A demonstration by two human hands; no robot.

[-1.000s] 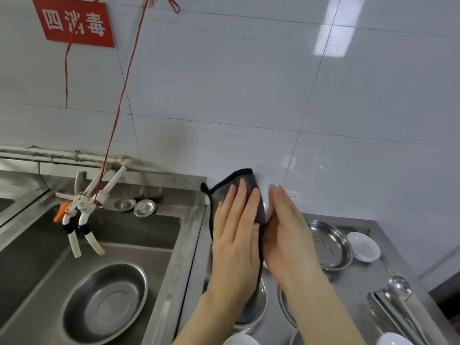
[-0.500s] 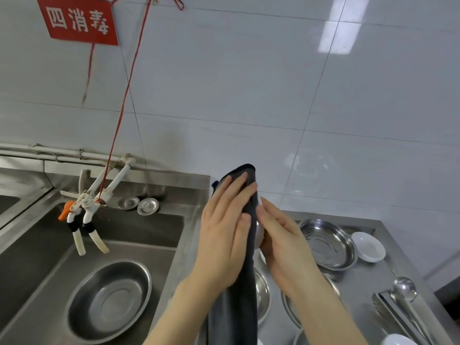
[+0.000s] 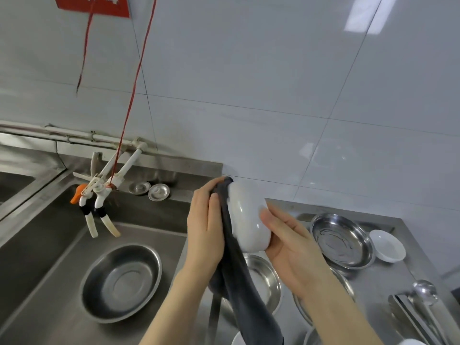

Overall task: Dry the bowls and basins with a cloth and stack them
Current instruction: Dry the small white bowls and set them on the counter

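My right hand point(image 3: 291, 247) cups the white bowl point(image 3: 249, 217) on its side, fingers closed round its base, while my left hand point(image 3: 206, 227) presses the dark cloth point(image 3: 239, 270) flat against its mouth. I judge this the drying step, mid-wipe. Below the grip sit steel basins point(image 3: 263, 280); right of it, a small white dish point(image 3: 387, 245). Next I'd need to turn the bowl, then stack it.
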